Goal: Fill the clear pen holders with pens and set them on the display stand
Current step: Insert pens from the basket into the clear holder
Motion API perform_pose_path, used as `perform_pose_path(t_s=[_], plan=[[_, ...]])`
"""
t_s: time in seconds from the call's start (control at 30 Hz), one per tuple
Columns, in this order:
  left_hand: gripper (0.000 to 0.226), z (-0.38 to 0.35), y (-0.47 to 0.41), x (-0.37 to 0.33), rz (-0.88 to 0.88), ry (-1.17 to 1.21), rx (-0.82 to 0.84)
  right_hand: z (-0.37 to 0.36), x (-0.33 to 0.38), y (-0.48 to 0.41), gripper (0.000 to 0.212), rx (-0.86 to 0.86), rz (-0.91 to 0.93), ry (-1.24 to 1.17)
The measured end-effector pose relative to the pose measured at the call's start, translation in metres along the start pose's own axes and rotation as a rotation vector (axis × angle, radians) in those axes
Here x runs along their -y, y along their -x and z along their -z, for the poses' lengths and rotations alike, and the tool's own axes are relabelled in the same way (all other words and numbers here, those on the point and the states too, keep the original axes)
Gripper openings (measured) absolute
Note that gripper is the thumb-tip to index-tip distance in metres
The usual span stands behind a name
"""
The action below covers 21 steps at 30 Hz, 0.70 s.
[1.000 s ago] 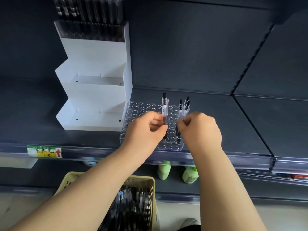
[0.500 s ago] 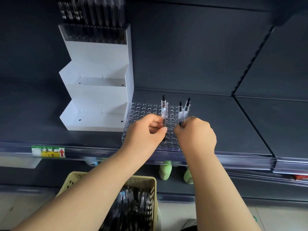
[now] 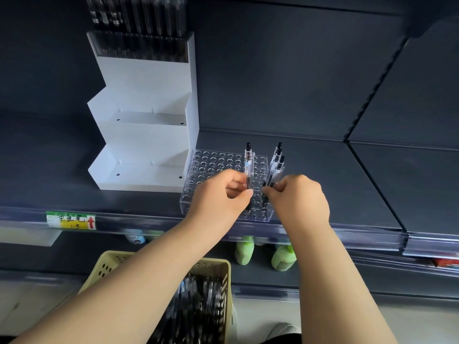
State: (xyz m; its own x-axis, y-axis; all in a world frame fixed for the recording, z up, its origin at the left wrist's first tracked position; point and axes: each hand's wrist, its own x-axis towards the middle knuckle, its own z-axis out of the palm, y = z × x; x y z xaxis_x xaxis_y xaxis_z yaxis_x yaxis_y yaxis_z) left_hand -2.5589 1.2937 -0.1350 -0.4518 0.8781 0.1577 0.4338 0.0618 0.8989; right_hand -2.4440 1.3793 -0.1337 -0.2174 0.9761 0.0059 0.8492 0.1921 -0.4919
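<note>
Green bottles (image 3: 244,252) under shelf (image 3: 323,182); price label (image 3: 70,220)

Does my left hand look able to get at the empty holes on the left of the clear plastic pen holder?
Probably yes. The left hand, pinching one clear pen, hovers over the clear plastic pen holder; those holes stand empty; the right hand holds other pens farther right.

A clear pen holder (image 3: 213,167), a flat block with rows of round holes, lies at the centre of the frame, just beside the right wall of the white stepped display stand (image 3: 141,135). One transparent pen (image 3: 248,165) with a black top stands upright over it, pinched by the left hand (image 3: 218,194). A small bunch of pens (image 3: 275,167) leans to the right, gripped by the right hand (image 3: 300,199). The top step of the stand, at upper left, carries a filled holder (image 3: 139,47).
</note>
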Motion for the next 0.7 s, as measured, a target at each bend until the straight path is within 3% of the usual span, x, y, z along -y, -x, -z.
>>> perform_pose_path(t_s=[0.1,0.27,0.37,0.7], plan=[[0.028,-0.005,-0.004,-0.007,-0.024,0.02,0.018,0.012,-0.005,0.0,0.032,0.058,-0.028,0.01],[0.025,-0.024,-0.017,-0.015,-0.074,0.023,0.03,0.026,-0.015,0.0,0.012,0.064,-0.028,0.022],[0.017,-0.033,-0.022,-0.014,-0.088,0.004,0.031,0.027,-0.016,0.001,0.01,0.077,-0.019,0.022],[0.014,-0.038,-0.021,0.005,0.017,-0.228,0.083,0.025,-0.018,0.0,0.011,0.095,-0.006,0.028]])
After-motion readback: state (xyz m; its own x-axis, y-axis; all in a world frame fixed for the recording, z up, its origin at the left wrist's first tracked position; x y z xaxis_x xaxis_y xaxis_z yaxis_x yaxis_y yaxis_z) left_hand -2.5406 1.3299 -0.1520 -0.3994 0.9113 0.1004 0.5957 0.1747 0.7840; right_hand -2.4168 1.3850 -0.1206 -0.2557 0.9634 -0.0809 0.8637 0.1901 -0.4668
